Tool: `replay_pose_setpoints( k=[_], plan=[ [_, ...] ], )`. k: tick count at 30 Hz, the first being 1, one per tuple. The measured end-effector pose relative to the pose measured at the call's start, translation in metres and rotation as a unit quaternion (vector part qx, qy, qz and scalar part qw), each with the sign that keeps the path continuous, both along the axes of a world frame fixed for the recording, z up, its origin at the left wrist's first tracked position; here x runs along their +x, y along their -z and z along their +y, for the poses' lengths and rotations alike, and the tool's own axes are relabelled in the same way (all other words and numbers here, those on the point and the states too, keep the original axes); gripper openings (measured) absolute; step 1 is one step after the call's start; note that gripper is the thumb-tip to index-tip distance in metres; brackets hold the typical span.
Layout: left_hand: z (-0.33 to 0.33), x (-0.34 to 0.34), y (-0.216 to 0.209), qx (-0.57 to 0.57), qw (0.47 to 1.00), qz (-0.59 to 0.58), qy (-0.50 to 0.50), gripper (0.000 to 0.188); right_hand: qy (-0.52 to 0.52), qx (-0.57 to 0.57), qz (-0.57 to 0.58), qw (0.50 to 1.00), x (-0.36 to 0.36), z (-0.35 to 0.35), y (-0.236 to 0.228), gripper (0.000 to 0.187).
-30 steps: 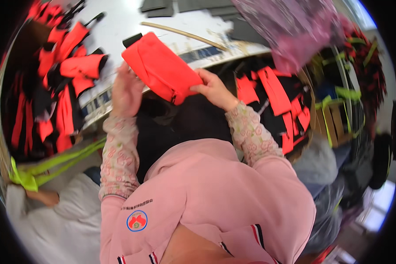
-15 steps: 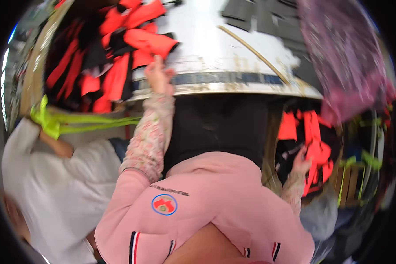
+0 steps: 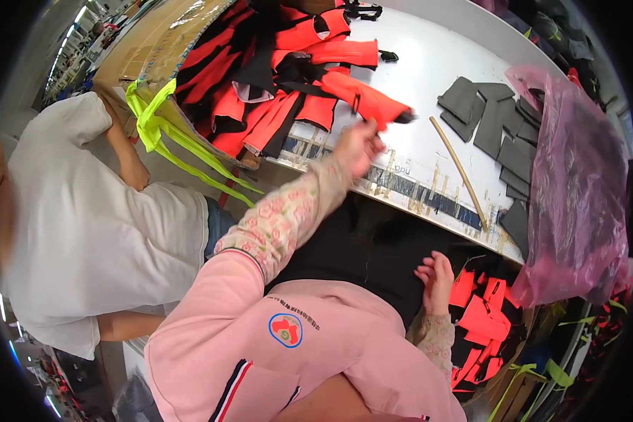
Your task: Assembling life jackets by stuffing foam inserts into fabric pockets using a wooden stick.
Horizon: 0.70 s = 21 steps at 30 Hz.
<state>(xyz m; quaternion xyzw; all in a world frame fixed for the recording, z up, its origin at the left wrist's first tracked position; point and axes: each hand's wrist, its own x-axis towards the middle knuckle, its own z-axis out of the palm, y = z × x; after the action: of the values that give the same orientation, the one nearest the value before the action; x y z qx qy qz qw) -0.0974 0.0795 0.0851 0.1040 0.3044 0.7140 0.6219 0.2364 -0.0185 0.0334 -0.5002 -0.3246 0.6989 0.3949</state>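
Note:
My left hand [image 3: 359, 149] is at the near edge of the white table, its fingers curled closed at the lower edge of a bright orange fabric piece [image 3: 364, 97]. That piece has a black end and a small black loop; part of the grip is hidden by the hand itself. Behind it, a heap of orange and black sewn pieces [image 3: 260, 116] spills from a large carton onto the table. My right hand [image 3: 437, 278] hangs beside my lap with fingers loosely bent and apart, holding nothing. Close to it, more orange and black pieces [image 3: 487, 320] lie in a box.
On the white table [image 3: 401, 77] lie grey flat pieces [image 3: 489, 116] and a thin wooden stick [image 3: 458, 172]. A pink plastic bag [image 3: 577, 204] hangs over the right end. Neon-yellow straps [image 3: 155, 126] drape from the carton [image 3: 144, 53]. A person in white [image 3: 105, 211] sits at left.
My right hand has come away from the orange pieces in the right-hand box toward my lap. My left hand stays at the same orange piece. The whole view has turned and shifted.

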Motion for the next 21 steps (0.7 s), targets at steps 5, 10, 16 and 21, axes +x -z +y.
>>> replay_pose_setpoints(
  k=[5, 10, 16, 21],
  plan=[
    [-0.063, 0.071, -0.014, 0.049, 0.976, 0.151, 0.148, 0.012, -0.123, 0.002, 0.215, 0.969, -0.073, 0.072, -0.058, 0.053],
    [-0.091, 0.087, -0.019, 0.109, 0.684, 0.718, 0.070, 0.030, -0.376, 0.093, 0.193, 0.902, -0.098, 0.121, -0.078, 0.063],
    [-0.085, 0.062, -0.067, 0.129, 0.846, 0.498, 0.142, 0.023, -0.250, 0.100, 0.265, 0.926, -0.108, 0.123, -0.049, 0.050],
    [-0.078, 0.039, -0.094, 0.154, 0.881, 0.447, -0.008, 0.042, -0.203, 0.086, 0.296, 0.929, -0.137, 0.102, -0.059, 0.054]
  ],
)
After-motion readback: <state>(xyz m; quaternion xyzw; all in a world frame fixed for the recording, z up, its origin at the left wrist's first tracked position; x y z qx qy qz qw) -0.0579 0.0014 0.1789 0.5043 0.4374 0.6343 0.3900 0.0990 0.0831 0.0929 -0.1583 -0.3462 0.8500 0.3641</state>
